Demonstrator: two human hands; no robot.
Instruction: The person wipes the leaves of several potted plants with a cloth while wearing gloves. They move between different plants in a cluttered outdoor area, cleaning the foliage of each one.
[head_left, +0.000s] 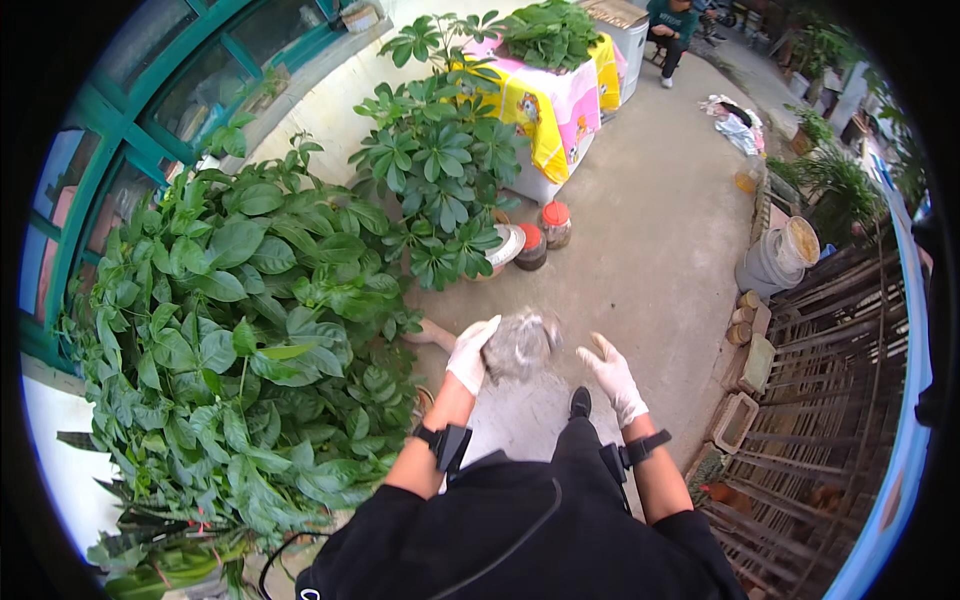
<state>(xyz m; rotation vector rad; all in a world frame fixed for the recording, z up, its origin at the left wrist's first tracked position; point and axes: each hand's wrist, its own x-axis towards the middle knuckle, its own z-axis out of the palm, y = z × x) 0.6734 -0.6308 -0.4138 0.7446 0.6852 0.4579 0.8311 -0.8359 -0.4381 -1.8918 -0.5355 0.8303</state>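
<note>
My left hand (472, 356), in a thin white glove, is against the left side of a grey, shiny object (521, 346). Motion blur hides what that object is; it could be a clear container or a bag. My right hand (613, 375), gloved likewise, is held apart from it on the right, fingers spread and nothing in them. Beyond the grey object, two jars with red lids, a nearer one (531, 249) and a farther one (556, 225), stand on the concrete floor beside a white-rimmed pot (506, 246).
Dense leafy plants (262, 300) crowd my left side. Ahead stands a table with a yellow and pink cloth (551, 112), bearing green leaves (551, 34). A seated person (670, 30) is farther off. To my right are buckets (772, 259), stone troughs (735, 421) and a slatted coop (817, 390) with chickens.
</note>
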